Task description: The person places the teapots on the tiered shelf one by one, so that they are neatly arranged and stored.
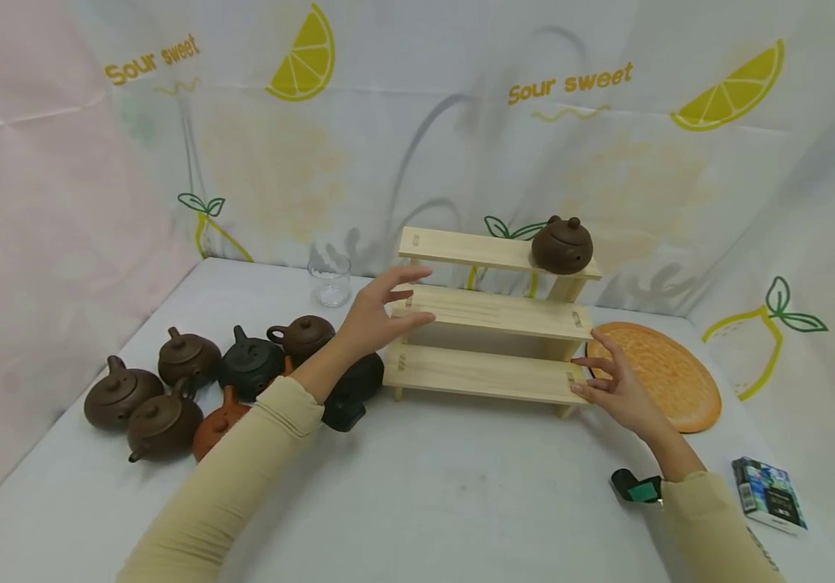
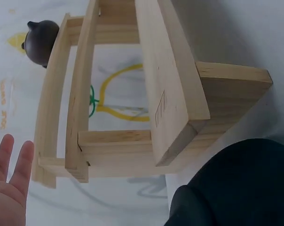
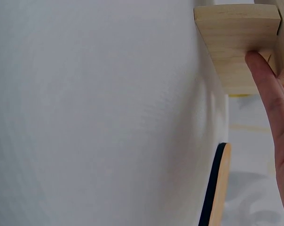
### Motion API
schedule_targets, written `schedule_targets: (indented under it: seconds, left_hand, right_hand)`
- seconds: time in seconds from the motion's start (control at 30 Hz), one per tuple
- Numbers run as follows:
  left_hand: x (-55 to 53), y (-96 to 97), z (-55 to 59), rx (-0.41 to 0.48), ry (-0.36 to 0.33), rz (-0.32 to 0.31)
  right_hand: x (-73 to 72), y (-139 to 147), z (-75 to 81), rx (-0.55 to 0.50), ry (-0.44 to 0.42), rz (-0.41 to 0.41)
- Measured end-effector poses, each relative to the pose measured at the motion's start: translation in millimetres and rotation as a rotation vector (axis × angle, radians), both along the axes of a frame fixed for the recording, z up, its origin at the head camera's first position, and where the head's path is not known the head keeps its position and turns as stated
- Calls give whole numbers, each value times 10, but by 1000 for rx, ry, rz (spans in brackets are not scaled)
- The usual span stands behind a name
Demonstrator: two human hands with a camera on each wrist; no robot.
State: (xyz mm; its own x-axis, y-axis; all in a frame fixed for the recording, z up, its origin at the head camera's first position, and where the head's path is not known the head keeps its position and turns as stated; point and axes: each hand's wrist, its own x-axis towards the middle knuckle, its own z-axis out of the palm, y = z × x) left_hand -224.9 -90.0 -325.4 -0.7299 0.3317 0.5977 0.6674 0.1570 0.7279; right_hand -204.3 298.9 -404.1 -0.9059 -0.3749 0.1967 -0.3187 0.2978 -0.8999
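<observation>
A three-tier wooden display shelf stands on the table, with a brown teapot on the right end of its top tier. At its left end my left hand hovers beside the middle tier, fingers spread and holding nothing; in the left wrist view those fingers are apart from the wood. My right hand holds the shelf's right end at the lower tier, its index finger up by the middle tier. In the right wrist view, one straight finger touches the side leg under a board.
Several brown, black and reddish teapots crowd the left, partly behind the left sleeve; a black teapot sits by the shelf. A clear glass stands behind. Rightward lie a pizza-patterned round board and a small box.
</observation>
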Motion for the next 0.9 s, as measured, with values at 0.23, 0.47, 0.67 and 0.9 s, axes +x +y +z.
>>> schedule_targets:
  seconds: [0.23, 0.47, 0.67, 0.9]
  left_hand:
    - [194, -237, -54, -49, -119, 92]
    - [222, -505, -291, -88, -200, 168]
    - [309, -667, -416, -202, -252, 230]
    - [349, -762, -450, -398, -323, 263]
  right_hand:
    - [3, -1, -10, -4, 9, 6]
    - [11, -6, -2, -12, 2, 10]
    - [14, -13, 3, -3, -4, 3]
    - [17, -11, 5, -11, 5, 15]
